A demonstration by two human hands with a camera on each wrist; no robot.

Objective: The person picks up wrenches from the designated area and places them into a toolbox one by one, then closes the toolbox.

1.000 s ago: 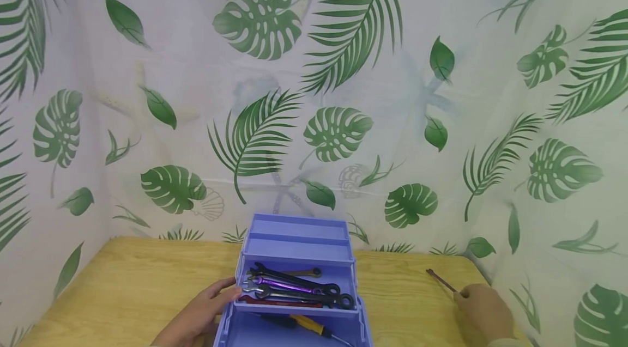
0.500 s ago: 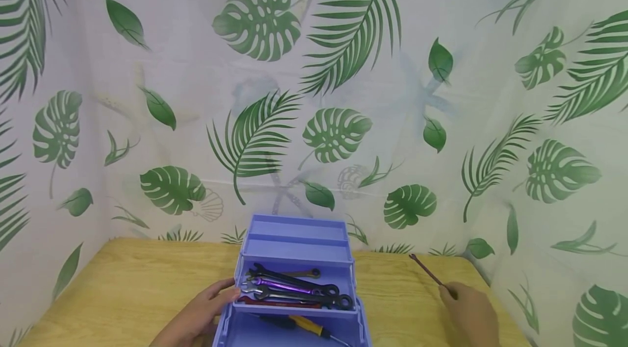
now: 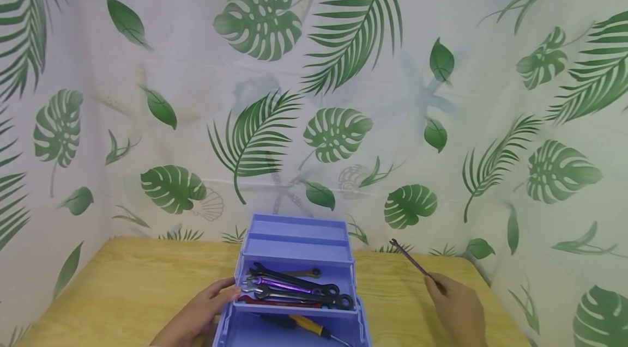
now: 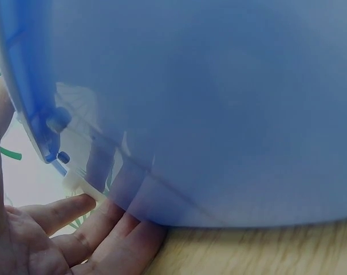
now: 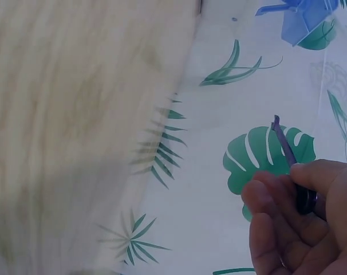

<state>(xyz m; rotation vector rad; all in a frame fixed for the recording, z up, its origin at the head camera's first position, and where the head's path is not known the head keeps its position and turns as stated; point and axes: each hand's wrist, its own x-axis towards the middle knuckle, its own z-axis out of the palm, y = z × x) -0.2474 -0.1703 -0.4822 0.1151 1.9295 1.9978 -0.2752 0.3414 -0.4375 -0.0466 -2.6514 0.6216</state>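
A blue toolbox (image 3: pixel 299 249) stands unfolded on the table. In its middle tray lie several wrenches, among them a purple wrench (image 3: pixel 277 283) and black ones. A screwdriver (image 3: pixel 308 325) with a yellow and black handle lies in the bottom compartment. My left hand (image 3: pixel 202 308) rests at the box's left side, thumb by the tray edge; its nearly straight fingers (image 4: pixel 99 229) touch the outer wall in the left wrist view. Right of the box, my right hand (image 3: pixel 458 309) pinches a slim dark reddish wrench (image 3: pixel 411 260), raised above the table, its open jaw pointing away and leftward.
The wooden table (image 3: pixel 162 271) ends at a white backdrop (image 3: pixel 373 85) with green leaf prints at the back and both sides. The box's upper tray (image 3: pixel 298 230) is raised toward the back. In the right wrist view, part of the blue box (image 5: pixel 305 23) appears at upper right.
My right hand has moved left toward the toolbox with the wrench, whose far end has risen. The left hand and the box have stayed in place.
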